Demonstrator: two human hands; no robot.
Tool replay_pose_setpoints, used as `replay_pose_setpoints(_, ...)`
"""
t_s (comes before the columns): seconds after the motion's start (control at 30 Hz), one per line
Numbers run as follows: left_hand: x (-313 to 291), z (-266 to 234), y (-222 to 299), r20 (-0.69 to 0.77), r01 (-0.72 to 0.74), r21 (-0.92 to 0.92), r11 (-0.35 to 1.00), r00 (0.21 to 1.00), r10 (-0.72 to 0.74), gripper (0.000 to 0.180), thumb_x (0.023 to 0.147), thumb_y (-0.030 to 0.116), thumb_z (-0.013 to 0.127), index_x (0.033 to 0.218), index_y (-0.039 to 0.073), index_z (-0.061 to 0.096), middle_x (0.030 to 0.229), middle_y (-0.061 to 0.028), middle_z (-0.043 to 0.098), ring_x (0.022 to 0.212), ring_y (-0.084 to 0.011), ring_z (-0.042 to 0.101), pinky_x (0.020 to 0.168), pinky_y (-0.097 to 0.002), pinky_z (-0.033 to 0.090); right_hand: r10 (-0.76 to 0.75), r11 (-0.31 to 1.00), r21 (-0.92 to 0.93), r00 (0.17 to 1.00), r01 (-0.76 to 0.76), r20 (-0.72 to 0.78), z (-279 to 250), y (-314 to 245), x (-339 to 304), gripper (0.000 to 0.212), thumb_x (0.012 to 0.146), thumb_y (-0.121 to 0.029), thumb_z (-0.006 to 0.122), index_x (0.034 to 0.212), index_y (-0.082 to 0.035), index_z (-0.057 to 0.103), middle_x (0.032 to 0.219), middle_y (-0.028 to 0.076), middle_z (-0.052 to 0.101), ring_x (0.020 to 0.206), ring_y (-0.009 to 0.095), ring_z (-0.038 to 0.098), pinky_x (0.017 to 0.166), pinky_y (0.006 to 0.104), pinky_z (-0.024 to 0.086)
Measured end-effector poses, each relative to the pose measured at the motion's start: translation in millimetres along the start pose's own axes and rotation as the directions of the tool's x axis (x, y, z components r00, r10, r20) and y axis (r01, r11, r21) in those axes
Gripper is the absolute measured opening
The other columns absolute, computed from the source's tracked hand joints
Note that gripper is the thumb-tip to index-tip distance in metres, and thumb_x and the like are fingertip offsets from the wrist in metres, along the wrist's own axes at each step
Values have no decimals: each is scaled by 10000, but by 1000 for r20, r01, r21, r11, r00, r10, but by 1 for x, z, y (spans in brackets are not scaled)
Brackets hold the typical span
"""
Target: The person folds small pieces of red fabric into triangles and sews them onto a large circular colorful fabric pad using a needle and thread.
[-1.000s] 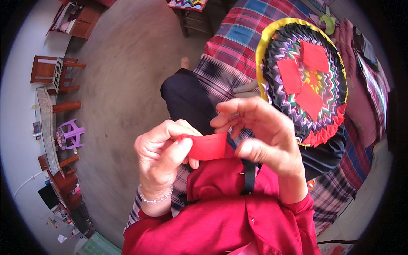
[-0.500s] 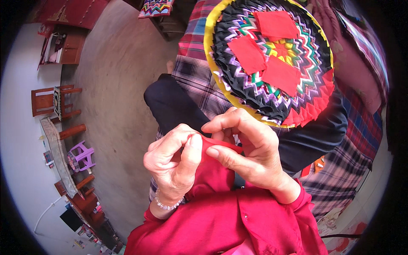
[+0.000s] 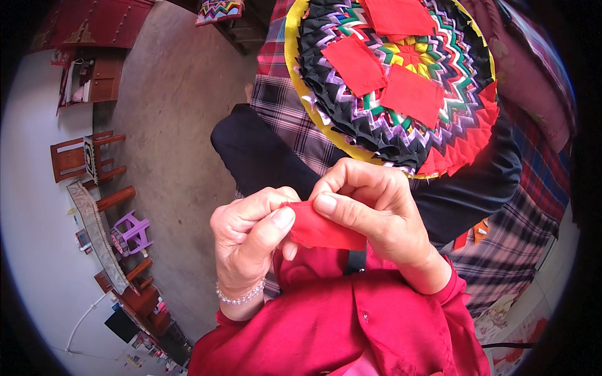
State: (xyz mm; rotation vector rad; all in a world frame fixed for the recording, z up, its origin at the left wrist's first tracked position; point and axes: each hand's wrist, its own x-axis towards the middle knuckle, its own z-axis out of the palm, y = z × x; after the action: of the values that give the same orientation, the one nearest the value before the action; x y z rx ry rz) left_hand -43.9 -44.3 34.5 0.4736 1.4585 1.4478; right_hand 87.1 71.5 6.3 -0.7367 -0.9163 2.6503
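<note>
Between my hands is a small piece of red cloth [image 3: 326,230], its top edge pinched at two spots. My left hand [image 3: 251,235] grips the left corner between thumb and forefinger. Farther right along the same edge, my right hand [image 3: 376,210] pinches the cloth with thumb and fingertips. The cloth hangs down in front of my red shirt. Just beyond my hands, a round patchwork mat [image 3: 301,69] of folded pointed cloth pieces rests over my legs. Three loose red cloth pieces [image 3: 411,97] lie on top of it, and red points fill part of its near right rim.
I sit on a plaid cloth [image 3: 285,113]. Small orange and red scraps [image 3: 480,230] lie at the right. Leftward, on the concrete floor [image 3: 175,131], stand a purple stool [image 3: 133,233] and a wooden chair [image 3: 68,159]. A zigzag-patterned mat [image 3: 219,11] sits at the top.
The red cloth, seen nearly edge-on before, now shows its flat face. My right fingers have closed onto its top edge nearer the left hand. The whole view has shifted slightly.
</note>
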Motion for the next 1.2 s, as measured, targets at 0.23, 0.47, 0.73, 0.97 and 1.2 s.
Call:
replay_pose_setpoints(0.23,1,-5,-4,23,77,-91,993,997,-75,236,930,110,475,861,-71,608,770,-90,608,521,-80,506,492,-198,383,-95,993,-71,995,93,-28,-4,9,-1,133,931,-95,617,902,35,616,812,16,634,737,36,574,643,195,470)
replay_pose_setpoints(0.47,2,-6,-9,29,40,-102,994,999,-37,235,940,174,582,875,-50,604,767,-63,601,567,-65,510,509,-192,378,-90,988,-130,993,80,-76,-4,7,-1,128,920,-94,629,882,28,618,805,12,632,731,34,572,646,192,465)
replay_pose_setpoints(0.73,1,2,-14,-45,-71,259,963,995,86,104,827,-2,708,833,-23,607,703,1,572,576,-15,474,514,-175,360,-86,991,-112,993,76,-82,-7,9,-4,113,922,-84,624,894,24,611,803,-1,610,726,24,545,632,181,440)
replay_pose_setpoints(0.97,0,-8,-9,-140,-115,361,926,975,175,98,907,-11,580,812,-32,594,699,-28,591,525,-29,489,464,-171,363,-161,976,-169,975,135,-151,-11,13,-10,112,927,-83,620,906,25,603,809,-7,606,698,19,519,610,179,418)
replay_pose_setpoints(1.2,4,-28,-8,-262,-172,305,937,930,256,141,939,68,557,818,-4,551,691,-43,565,506,-19,434,454,-150,314,-84,996,-17,989,82,-120,-20,16,-12,128,927,-104,622,914,24,620,850,13,626,757,41,546,694,197,449)
